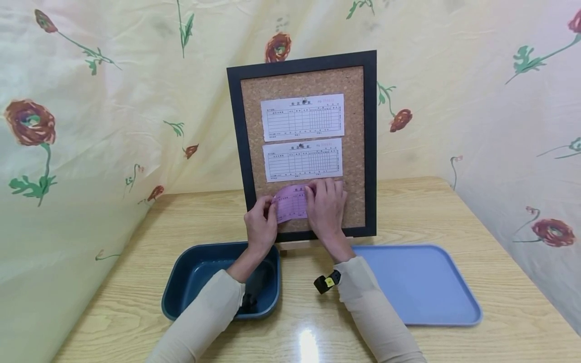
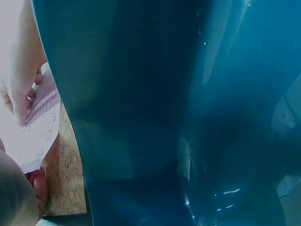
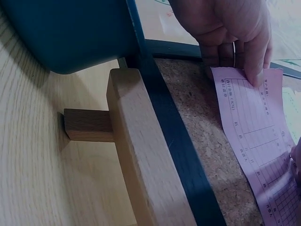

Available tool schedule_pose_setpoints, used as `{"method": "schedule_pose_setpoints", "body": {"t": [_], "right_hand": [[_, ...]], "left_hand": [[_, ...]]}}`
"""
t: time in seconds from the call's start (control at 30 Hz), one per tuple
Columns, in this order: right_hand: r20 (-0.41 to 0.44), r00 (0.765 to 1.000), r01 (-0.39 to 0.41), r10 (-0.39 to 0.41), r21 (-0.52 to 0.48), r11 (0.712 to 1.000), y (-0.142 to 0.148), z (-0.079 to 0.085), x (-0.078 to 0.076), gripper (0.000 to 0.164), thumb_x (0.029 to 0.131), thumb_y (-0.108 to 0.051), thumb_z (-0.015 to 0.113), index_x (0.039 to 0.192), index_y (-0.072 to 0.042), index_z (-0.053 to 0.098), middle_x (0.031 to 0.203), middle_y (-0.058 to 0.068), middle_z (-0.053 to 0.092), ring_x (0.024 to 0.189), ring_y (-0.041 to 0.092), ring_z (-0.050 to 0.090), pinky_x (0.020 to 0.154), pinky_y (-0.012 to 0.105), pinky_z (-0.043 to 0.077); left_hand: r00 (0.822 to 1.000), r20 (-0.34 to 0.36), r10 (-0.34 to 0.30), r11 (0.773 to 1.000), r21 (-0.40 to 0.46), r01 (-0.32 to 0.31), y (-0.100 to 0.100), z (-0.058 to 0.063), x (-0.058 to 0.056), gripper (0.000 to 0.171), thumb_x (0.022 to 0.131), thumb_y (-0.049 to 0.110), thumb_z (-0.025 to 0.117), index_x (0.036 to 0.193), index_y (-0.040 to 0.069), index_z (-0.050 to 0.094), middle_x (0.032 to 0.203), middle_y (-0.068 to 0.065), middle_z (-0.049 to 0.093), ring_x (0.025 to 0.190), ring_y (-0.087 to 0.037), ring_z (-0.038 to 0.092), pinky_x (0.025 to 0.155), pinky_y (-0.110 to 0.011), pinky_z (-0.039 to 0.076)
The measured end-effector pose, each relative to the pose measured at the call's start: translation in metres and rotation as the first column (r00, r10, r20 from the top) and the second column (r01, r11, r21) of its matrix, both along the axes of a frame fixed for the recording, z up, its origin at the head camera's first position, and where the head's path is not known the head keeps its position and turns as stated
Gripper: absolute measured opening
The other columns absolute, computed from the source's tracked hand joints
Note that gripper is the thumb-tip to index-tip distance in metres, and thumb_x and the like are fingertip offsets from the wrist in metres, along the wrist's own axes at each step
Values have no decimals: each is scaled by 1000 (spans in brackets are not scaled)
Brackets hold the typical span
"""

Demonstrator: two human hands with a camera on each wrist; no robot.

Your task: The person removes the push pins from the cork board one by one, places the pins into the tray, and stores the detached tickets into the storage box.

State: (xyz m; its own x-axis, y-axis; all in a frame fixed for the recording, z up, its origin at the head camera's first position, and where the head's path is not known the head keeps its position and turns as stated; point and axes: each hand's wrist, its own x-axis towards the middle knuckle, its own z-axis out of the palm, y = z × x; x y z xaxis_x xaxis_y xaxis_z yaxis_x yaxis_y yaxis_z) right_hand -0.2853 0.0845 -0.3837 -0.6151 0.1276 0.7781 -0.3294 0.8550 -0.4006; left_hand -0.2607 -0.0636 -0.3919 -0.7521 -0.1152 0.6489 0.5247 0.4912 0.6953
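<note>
A pink receipt slip (image 1: 292, 204) with a printed grid lies against the lower part of the corkboard (image 1: 356, 151), its left side bowed away from the cork. My left hand (image 1: 262, 224) pinches the slip's left edge between thumb and fingers, also seen from below on the slip (image 3: 249, 127) in the right wrist view. My right hand (image 1: 328, 209) grips the slip near its top middle, thumb on its face, and covers its right part. Whether a pin is under those fingers is hidden. Above, two white receipt slips (image 1: 301, 121) hang from pushpins (image 1: 304, 101).
The black-framed board leans on a wooden stand (image 3: 141, 141). Below my left forearm sits a dark teal basin (image 1: 181, 282) with small dark items (image 1: 248, 302) inside. A light blue tray (image 1: 422, 287) lies at right on the wooden table (image 1: 513, 282). A floral cloth (image 1: 136, 75) hangs behind.
</note>
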Motion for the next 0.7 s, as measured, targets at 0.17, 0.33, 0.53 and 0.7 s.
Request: {"method": "schedule_pose_setpoints", "body": {"t": [0.17, 0.33, 0.53, 0.7], "right_hand": [[-68, 998, -12, 10, -30, 999, 0, -4, -2, 21, 97, -27, 65, 94, -6, 66, 87, 12, 63, 82, 30, 45, 72, 44, 35], [-105, 994, 1, -4, -27, 1000, -1, -5, -4, 21, 97, -27, 64, 92, -7, 67, 87, 12, 64, 82, 30, 45, 73, 44, 35], [-82, 996, 38, -38, 1, 999, -3, -5, -4, 22, 96, -27, 63, 92, -6, 66, 89, 12, 63, 83, 30, 47, 73, 44, 36], [-41, 998, 58, -57, 30, 998, -4, -4, -4, 22, 97, -26, 60, 93, -4, 64, 90, 13, 61, 84, 31, 46, 73, 43, 35]], "left_hand": [[1000, -7, 0, 1000, -7, 0, 0, -1, -1, 9, 97, 0, 59, 100, -5, 66, 87, -21, 74, 70, -23, 63, 60, -21, 48], [1000, -8, -5, 1000, -8, 5, 0, 0, -1, 9, 97, 1, 59, 100, -5, 66, 88, -21, 74, 70, -23, 63, 60, -20, 48], [1000, -8, -3, 1000, -4, 3, 0, -1, -1, 9, 97, 1, 59, 101, -4, 66, 90, -21, 75, 71, -24, 64, 62, -22, 51], [1000, -8, 3, 1000, -7, -3, 0, -2, -2, 9, 97, 1, 59, 102, -4, 66, 90, -20, 75, 71, -23, 64, 63, -22, 51]]}}
